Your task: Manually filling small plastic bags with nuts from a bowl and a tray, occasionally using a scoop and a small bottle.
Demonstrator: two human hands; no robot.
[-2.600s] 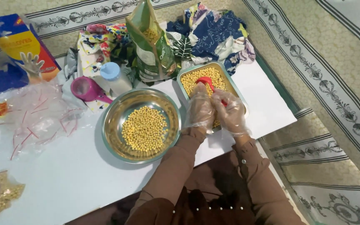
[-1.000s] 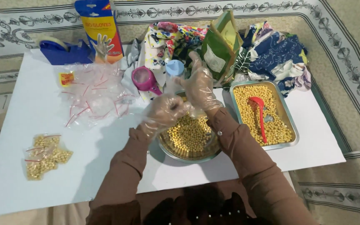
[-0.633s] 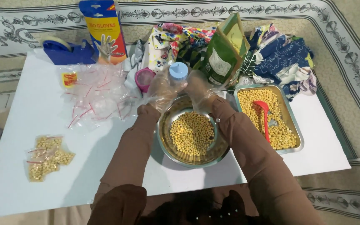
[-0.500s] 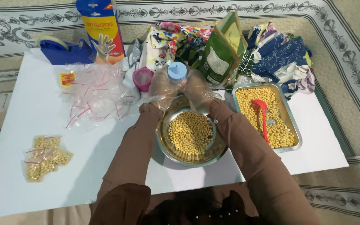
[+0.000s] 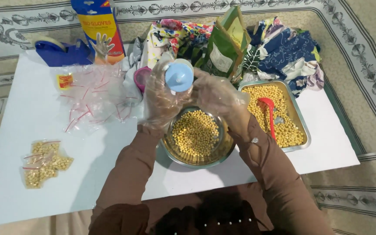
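Observation:
Both hands wear clear plastic gloves. My left hand (image 5: 161, 101) grips a bottle with a light blue cap (image 5: 179, 77), held upright above the far rim of a round metal bowl (image 5: 176, 155) full of yellow beans. My right hand (image 5: 215, 95) touches the same bottle from the right side. To the right, a rectangular metal tray (image 5: 301, 130) holds more yellow beans and a red scoop (image 5: 268, 114).
A heap of empty clear zip bags (image 5: 93, 98) lies at the back left, filled bean bags (image 5: 42, 162) at the front left. A blue tape dispenser (image 5: 62, 51), a glove box (image 5: 102, 30), a pink cup (image 5: 142, 78), a green pouch (image 5: 224, 45) and patterned cloth (image 5: 283, 52) line the far edge.
My hands left the tray and the red scoop, moved left over the bowl, and took up the blue-capped bottle, which now sits raised between both hands.

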